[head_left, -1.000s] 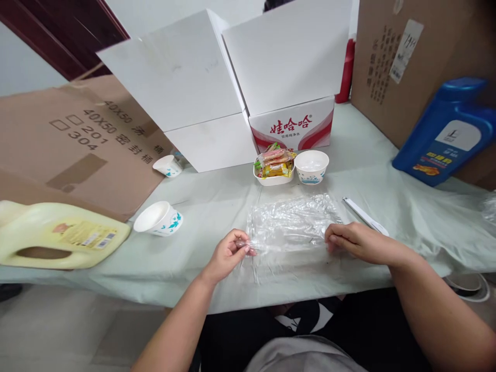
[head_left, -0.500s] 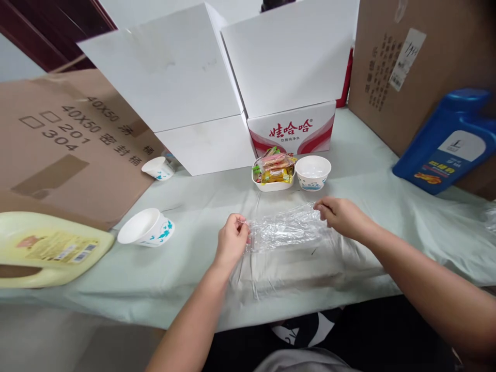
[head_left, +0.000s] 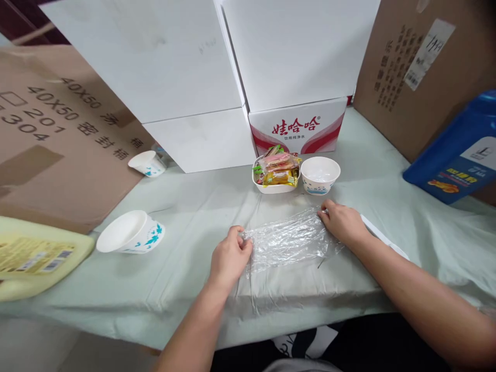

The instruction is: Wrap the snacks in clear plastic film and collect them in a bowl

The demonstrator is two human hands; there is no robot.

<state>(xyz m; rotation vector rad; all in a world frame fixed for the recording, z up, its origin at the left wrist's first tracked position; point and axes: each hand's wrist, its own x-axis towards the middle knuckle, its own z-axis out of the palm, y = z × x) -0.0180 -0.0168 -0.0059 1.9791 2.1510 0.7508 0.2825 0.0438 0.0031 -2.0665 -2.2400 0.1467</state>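
Note:
A crinkled sheet of clear plastic film [head_left: 287, 240] stretches between my two hands, low over the table's front part. My left hand [head_left: 231, 254] pinches its left end between thumb and fingers. At the other end, my right hand [head_left: 341, 221] has its fingers closed on the film's upper right corner. Just beyond the film stand a white tray [head_left: 276, 189] heaped with wrapped snacks [head_left: 281, 168] and a white paper bowl [head_left: 321, 178] with something clear inside. Partly hidden behind my right forearm lies a flat white object [head_left: 383, 236].
Two paper bowls, one near [head_left: 132, 232] and one farther [head_left: 148, 164], lie tilted at left. A yellow jug [head_left: 42, 256] and a brown carton [head_left: 65, 139] flank them. White boxes [head_left: 194, 77] stand behind; a blue bottle [head_left: 461, 150] and another carton [head_left: 399, 88] are at right.
The view has shifted closer and slightly down. My hands still hold the film by both ends, now a little lower in view. The white object by my right forearm has come into sight.

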